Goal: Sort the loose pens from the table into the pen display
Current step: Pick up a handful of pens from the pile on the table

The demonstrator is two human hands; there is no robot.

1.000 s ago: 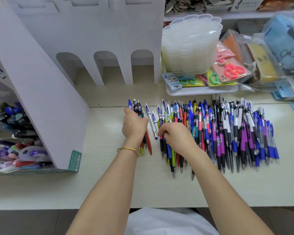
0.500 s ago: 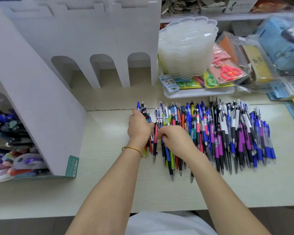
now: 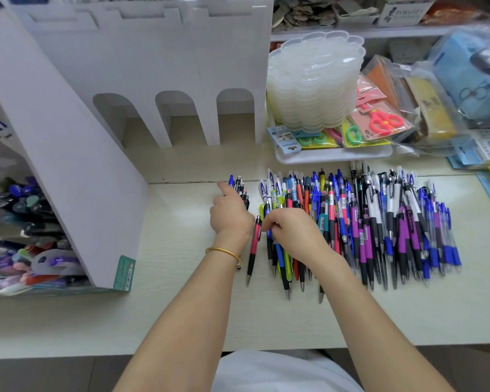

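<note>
Plastic, light, stiff and slick, likely rolling if nudged: gripping a small bundle [image 3: 239, 187] mid-barrel in the left hand [image 3: 231, 215], pinching a blue pen [image 3: 268, 236] with the right hand [image 3: 294, 236] from the loose pens [image 3: 379, 222] heaped on the table [image 3: 181, 306] beside the pen display [image 3: 68, 137].

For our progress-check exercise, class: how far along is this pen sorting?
Done: some pens already sit in the display at left. In hand: the left hand grips a small bunch; the right hand picks at the left edge of the big pile. Left: most of it; that pile lies unsorted on the table.
</note>
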